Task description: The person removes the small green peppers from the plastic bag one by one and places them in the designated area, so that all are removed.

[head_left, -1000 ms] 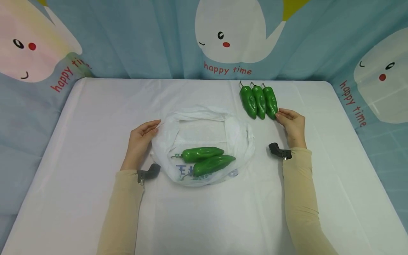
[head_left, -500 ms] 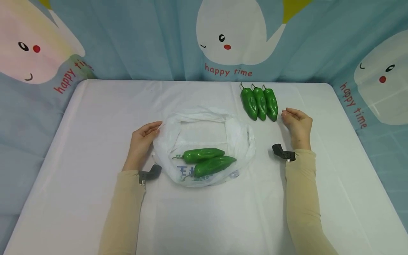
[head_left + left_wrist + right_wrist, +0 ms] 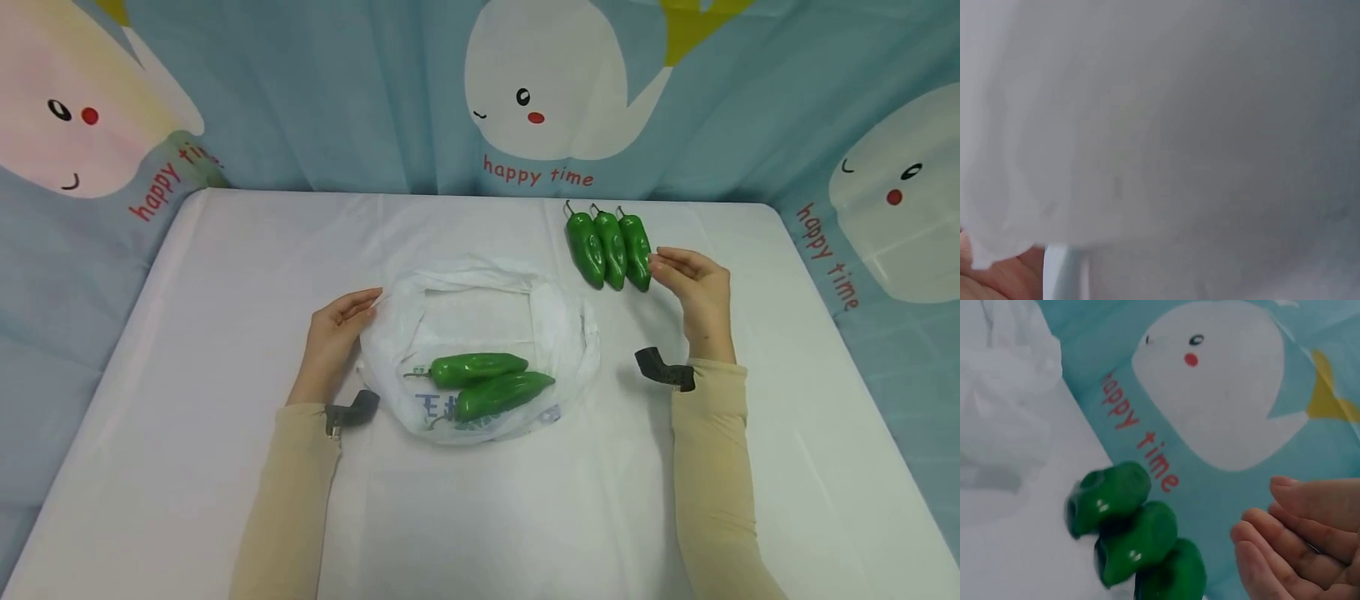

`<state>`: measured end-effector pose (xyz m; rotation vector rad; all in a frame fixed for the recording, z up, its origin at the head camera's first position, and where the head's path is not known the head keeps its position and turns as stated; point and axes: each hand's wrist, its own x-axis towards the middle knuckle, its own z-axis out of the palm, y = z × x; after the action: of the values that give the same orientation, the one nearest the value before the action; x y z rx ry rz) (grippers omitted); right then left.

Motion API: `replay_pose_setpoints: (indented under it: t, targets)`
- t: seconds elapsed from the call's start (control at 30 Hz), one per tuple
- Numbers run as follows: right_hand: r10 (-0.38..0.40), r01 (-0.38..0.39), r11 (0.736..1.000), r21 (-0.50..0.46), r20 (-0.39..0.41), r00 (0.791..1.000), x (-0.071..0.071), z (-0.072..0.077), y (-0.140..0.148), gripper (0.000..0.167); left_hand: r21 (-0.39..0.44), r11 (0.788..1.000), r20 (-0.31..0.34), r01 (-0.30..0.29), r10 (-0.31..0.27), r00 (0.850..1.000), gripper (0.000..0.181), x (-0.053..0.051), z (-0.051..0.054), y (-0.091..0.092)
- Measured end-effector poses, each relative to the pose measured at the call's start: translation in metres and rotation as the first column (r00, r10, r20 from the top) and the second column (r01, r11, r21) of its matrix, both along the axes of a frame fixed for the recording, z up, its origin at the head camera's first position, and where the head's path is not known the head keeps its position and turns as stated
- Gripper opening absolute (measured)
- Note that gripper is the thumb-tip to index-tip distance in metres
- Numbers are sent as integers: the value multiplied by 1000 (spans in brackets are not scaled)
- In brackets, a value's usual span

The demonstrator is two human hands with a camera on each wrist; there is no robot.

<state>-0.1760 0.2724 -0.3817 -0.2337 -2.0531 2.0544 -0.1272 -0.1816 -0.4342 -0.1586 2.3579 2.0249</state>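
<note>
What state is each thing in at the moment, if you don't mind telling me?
Plastic bag, open, its mouth spread wide
Two bagged peppers, lying on their sides, whole
Three peppers outside, side by side, lying down
Left hand, holding the bag's left rim
Right hand, empty, fingers bent
White cloth, spread, lightly creased
Curtain, hanging in folds

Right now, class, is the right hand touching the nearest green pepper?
Apart: the right wrist view shows a strip of blue curtain between the right hand and the nearest green pepper.
</note>
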Motion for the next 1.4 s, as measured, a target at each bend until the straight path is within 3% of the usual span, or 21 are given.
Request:
replay_pose_setpoints:
  t: [0.1, 0.2, 0.33, 0.47, 0.6, 0.9, 1.03, 1.17, 1.4]
  targets:
    - [130, -130, 991, 35, 8, 991, 2, 7, -10, 30, 1, 1000, -3, -1, 1, 1000, 35, 0, 2, -1]
    - [299, -298, 953, 55, -8, 954, 5, 12, -20, 26, -4, 1000, -9, 0, 0, 1000, 35, 0, 3, -2]
    - [511, -506, 856, 105, -18, 860, 7, 14, -33, 26, -9, 1000, -9, 2, -2, 1000, 36, 1, 5, -3]
    - [645, -639, 749, 176, 28, 764, 8, 14, -50, 27, -5, 1000, 7, 1, -1, 1000, 38, 2, 7, -5]
    - [729, -731, 648, 214, 102, 677, 12, 12, -68, 26, 0, 1000, 14, 2, -2, 1000, 38, 3, 8, -7]
    - [844, -843, 481, 241, 133, 520, 41, -11, -90, 21, 46, 999, 15, 3, -4, 1000, 36, 0, 1, -5]
    - [858, -857, 455, 241, 141, 495, 51, -21, -92, 21, 73, 997, 21, 14, -15, 1000, 36, 1, -2, -3]
    - [857, -850, 443, 285, 144, 495, 54, -25, -94, 21, 70, 997, 16, 15, -16, 1000, 37, 2, -3, -2]
    - [856, -838, 391, 380, 185, 483, 53, -26, -99, 20, 47, 999, 4, 13, -13, 1000, 36, 1, 0, -1]
